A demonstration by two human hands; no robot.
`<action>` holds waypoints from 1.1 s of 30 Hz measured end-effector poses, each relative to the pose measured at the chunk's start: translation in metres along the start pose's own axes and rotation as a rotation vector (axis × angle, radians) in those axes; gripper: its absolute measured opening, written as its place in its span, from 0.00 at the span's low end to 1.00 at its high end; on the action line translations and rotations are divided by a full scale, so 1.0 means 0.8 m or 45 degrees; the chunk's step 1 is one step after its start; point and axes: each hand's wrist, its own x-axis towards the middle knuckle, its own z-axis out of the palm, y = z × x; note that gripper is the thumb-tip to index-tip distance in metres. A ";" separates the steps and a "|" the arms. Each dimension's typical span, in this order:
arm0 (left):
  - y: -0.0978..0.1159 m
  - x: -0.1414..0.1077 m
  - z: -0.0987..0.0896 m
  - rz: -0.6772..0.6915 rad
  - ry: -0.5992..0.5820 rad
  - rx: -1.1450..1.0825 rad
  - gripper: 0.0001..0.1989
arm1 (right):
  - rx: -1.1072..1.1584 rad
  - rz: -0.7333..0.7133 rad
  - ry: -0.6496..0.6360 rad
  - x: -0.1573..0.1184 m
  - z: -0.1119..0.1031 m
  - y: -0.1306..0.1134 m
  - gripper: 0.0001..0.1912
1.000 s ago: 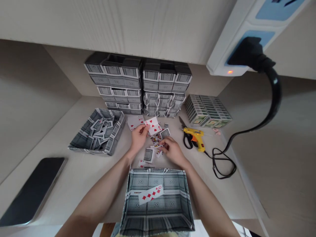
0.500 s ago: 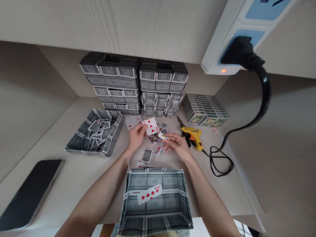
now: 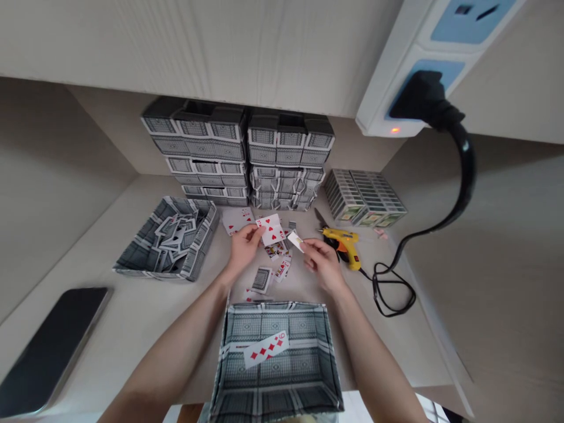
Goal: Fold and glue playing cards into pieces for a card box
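Between its thumb and fingers my left hand (image 3: pixel 245 245) pinches a playing card (image 3: pixel 272 229) with red hearts, face up. My right hand (image 3: pixel 324 261) is closed on a small folded card piece (image 3: pixel 295 240), pale with a yellowish patch. Under and in front of both hands lie loose cards: a face-down card (image 3: pixel 261 279), a face card (image 3: pixel 282 268) and others partly covered. Nearest my body stands an open box (image 3: pixel 308 335) made of patterned cards, with a strip of the six of diamonds (image 3: pixel 266 349) inside it.
At left, a card-made tray (image 3: pixel 127 264) holds folded card pieces, near a phone (image 3: pixel 53 346). Stacked card boxes (image 3: pixel 286 147) line the back. Card packs (image 3: pixel 368 197), a yellow glue gun (image 3: pixel 346 244) and its looping black cable (image 3: pixel 400 311) are at right. A power strip (image 3: pixel 379 111) hangs above.
My right hand has shifted slightly right and turned the small card piece, so it now points up and left. My left hand still holds the hearts card, nearly unmoved.
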 end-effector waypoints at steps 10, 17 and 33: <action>-0.015 -0.006 0.001 0.152 -0.090 0.252 0.11 | 0.063 0.140 -0.193 -0.001 0.004 0.001 0.12; -0.013 -0.008 0.000 0.210 -0.101 0.328 0.11 | 0.084 0.118 -0.134 -0.001 0.002 0.001 0.11; -0.009 -0.012 0.002 0.316 -0.109 0.404 0.11 | 0.081 0.275 -0.179 0.008 -0.008 0.005 0.11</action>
